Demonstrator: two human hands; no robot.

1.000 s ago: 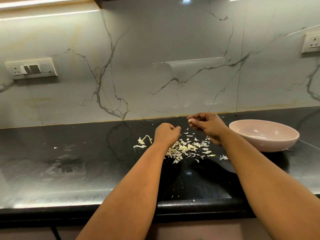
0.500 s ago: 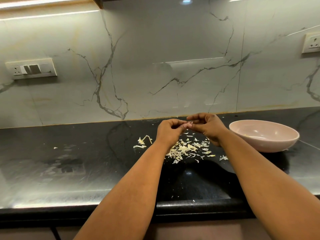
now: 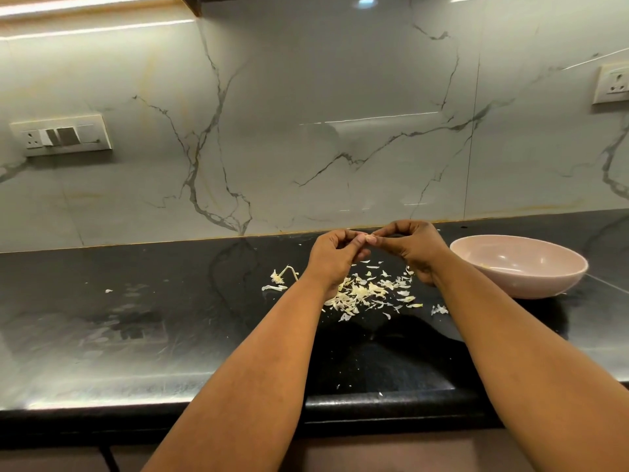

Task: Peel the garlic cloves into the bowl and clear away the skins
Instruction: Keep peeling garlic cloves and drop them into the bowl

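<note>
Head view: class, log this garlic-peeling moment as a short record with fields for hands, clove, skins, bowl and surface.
left hand: pinches the garlic clove
right hand: pinches the same clove from the other side
garlic clove: held above the counter, mostly hidden by fingers
skins: loose pile on the counter below the hands
bowl: pink, right of the hands, upright
counter: black, glossy
</note>
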